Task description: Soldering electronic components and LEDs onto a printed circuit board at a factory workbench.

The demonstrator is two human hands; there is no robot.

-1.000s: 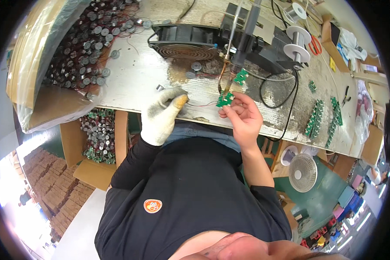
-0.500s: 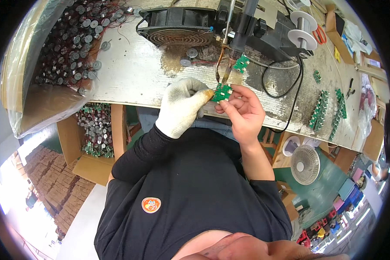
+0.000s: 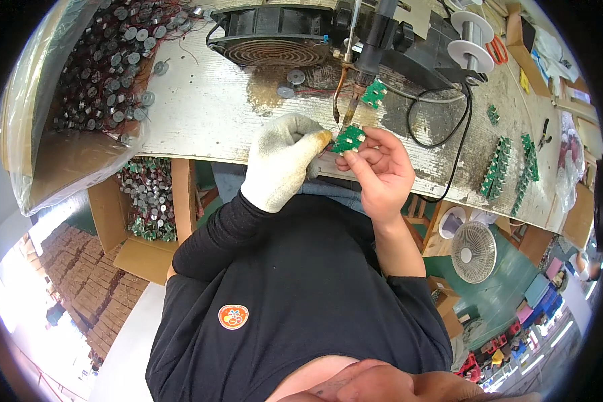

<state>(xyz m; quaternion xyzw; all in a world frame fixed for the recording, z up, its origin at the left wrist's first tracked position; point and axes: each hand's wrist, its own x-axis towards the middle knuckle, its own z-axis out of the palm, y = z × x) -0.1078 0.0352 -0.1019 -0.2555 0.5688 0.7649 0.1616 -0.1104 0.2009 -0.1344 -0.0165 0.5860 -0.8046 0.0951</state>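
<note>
My bare right hand (image 3: 383, 171) pinches a small green circuit board (image 3: 348, 139) between thumb and fingers. To its left my left hand (image 3: 281, 157), in a white knitted glove stained at the thumb, is closed with its fingertips at the board's left edge. What those fingers grip is hidden. Just above the board, the tip of a mounted soldering iron (image 3: 352, 107) points down at it. A thin, bent solder feed tube (image 3: 340, 90) ends beside that tip. Another green board (image 3: 374, 94) lies behind the iron.
A black fan (image 3: 271, 37) stands at the back, left of the iron. Many small round motors with wires (image 3: 117, 74) fill the left side. Solder spools (image 3: 471, 47), a black cable (image 3: 463, 127), board strips (image 3: 496, 169) and pliers (image 3: 545, 136) are on the right.
My right hand has shifted slightly right with the board, which has turned a little. A small gap has opened between the board and my left thumb.
</note>
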